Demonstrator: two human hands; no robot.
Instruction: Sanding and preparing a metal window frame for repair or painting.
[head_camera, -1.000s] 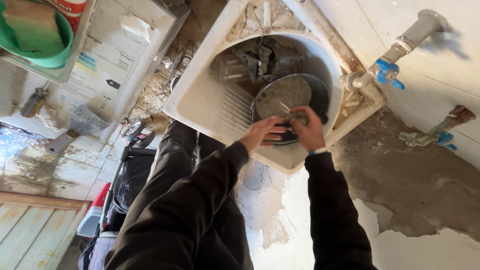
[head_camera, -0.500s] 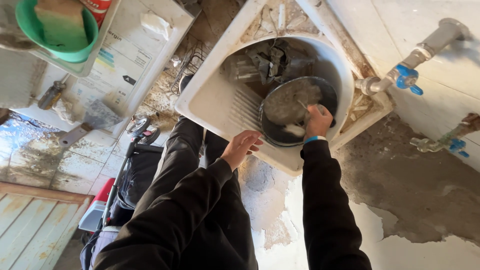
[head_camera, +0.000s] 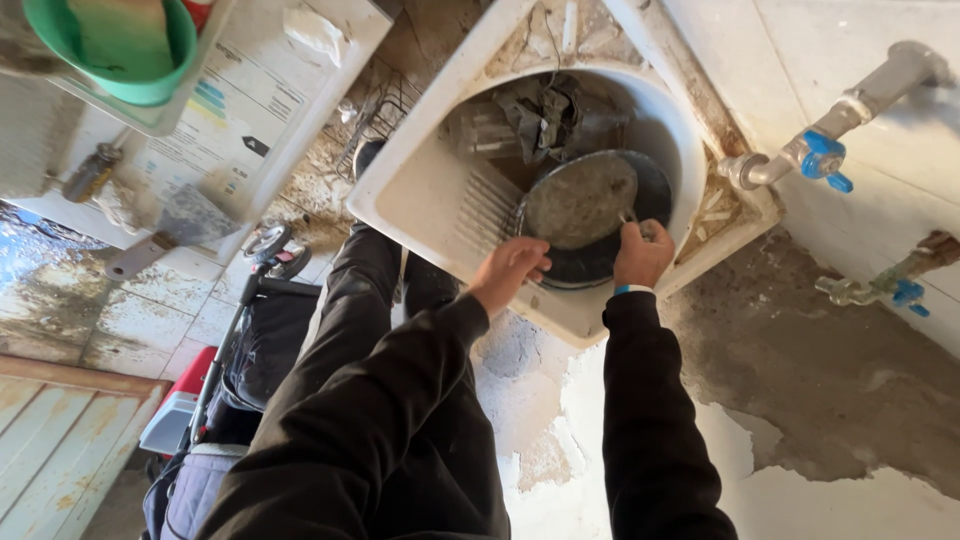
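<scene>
Left hand (head_camera: 508, 270) now back at the pan (head_camera: 590, 215) rim, half-open — right hand (head_camera: 642, 252) grips it; contents in the sink (head_camera: 430, 200) unclear.

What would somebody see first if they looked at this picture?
Probably the round dark pan, dirty inside, tilted in the white sink in the middle. The right hand holds its near rim, and the left hand hovers open beside it. A green bowl sits top left, and a blue-handled tap sticks out at right.

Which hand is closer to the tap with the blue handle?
The right hand. It grips the rim of the dark pan in the sink, on the side toward the tap. The left hand sits at the pan's opposite edge, farther off.
</scene>
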